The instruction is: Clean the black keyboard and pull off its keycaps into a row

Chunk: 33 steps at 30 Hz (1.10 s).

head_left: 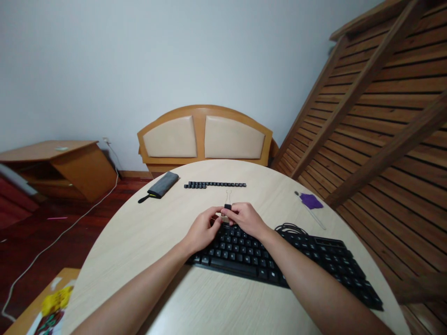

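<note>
Head view | left hand (204, 230), right hand (247, 218) | both pinching wire-armed black piece (227, 206) | (keyboard (240, 251) beneath)

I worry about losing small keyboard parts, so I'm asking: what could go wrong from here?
The small wire tool is pinched where the left hand and right hand meet; it might slip onto the black keyboard. The loose keycaps lie in rows on the table, so a bump could scatter them. The right forearm crosses over the keyboard and might nudge it.
</note>
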Tool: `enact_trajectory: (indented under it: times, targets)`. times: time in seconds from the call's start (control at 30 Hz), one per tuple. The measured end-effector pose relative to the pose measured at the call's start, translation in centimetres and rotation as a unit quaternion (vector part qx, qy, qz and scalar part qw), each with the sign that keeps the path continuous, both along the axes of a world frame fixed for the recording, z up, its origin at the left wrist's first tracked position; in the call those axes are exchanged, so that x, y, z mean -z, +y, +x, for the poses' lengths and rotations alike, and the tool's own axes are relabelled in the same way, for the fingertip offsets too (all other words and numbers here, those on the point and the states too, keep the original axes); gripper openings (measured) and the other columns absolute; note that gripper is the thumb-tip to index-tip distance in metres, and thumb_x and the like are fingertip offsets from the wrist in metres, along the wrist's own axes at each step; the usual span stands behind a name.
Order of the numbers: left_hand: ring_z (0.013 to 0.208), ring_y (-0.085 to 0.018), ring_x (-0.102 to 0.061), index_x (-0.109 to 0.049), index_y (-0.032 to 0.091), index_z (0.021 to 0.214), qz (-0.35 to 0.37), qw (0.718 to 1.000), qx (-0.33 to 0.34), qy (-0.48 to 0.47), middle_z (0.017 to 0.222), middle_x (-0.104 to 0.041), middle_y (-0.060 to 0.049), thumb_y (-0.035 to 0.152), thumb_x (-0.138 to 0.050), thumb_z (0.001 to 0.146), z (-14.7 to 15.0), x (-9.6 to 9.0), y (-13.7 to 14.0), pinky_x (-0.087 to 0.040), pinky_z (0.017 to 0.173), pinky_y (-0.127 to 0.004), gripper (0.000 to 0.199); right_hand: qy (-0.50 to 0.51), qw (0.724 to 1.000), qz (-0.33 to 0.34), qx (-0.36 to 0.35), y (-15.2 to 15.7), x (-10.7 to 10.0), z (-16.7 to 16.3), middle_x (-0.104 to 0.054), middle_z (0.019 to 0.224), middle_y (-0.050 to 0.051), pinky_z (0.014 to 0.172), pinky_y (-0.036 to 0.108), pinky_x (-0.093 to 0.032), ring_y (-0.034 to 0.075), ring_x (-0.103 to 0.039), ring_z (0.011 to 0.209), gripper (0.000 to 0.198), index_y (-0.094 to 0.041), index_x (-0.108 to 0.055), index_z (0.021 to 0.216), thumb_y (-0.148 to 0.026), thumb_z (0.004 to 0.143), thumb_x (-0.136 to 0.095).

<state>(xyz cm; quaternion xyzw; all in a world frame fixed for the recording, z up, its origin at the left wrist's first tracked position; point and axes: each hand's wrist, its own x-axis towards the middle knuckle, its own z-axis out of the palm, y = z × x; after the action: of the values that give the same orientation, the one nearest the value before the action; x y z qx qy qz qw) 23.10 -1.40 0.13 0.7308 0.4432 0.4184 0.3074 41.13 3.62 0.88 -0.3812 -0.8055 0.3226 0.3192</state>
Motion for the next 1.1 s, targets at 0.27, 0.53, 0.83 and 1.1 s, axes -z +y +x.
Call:
enact_trajectory:
  times: [0.27,0.53,0.83,1.1]
  targets:
    - [0.076,-0.019,-0.069,-0.064,0.018,0.104,-0.042,0.998,-0.017,-0.054,0.084,-0.072,-0.004,0.034,-0.056,0.092,-0.6,0.5,0.3,-0.050,0.069,-0.027,0.021,-0.186,0.979,0.083,-0.010,-1.0,-3.0,0.3,-0.072,0.075,0.010,0.070,0.029,-0.043,0.022,-0.065,0.073,0.055,-0.019,-0.073,0.073,-0.058,0.096,-0.041]
    - [0.078,-0.019,-0.070,-0.059,0.017,0.097,-0.074,0.993,-0.033,-0.083,0.092,-0.073,-0.006,0.035,-0.057,0.091,-0.8,0.9,0.6,-0.052,0.071,-0.030,0.019,-0.372,0.927,0.024,-0.027,-3.8,-6.3,2.7,-0.072,0.104,0.016,0.074,0.037,-0.048,0.036,-0.067,0.094,0.057,-0.018,-0.073,0.107,-0.052,0.062,-0.081]
    - [0.085,-0.020,-0.070,-0.055,0.018,0.097,-0.143,0.974,-0.006,-0.178,0.087,-0.076,-0.007,0.042,-0.066,0.085,-1.9,-1.0,0.2,-0.051,0.083,-0.034,0.028,-0.289,0.946,0.009,-0.145,-3.1,-4.3,0.5,-0.070,0.115,0.013,0.085,0.036,-0.048,0.032,-0.065,0.103,0.055,-0.019,-0.067,0.120,-0.043,0.072,-0.079]
    - [0.076,-0.017,-0.067,-0.058,0.019,0.099,-0.111,0.975,-0.044,-0.188,0.086,-0.071,-0.003,0.042,-0.072,0.079,-2.4,-0.1,-0.2,-0.053,0.070,-0.029,0.033,-0.206,0.958,0.026,-0.198,-1.8,-2.7,-0.1,-0.066,0.123,0.012,0.098,0.038,-0.043,0.030,-0.059,0.114,0.062,-0.019,-0.065,0.124,-0.053,0.074,-0.075]
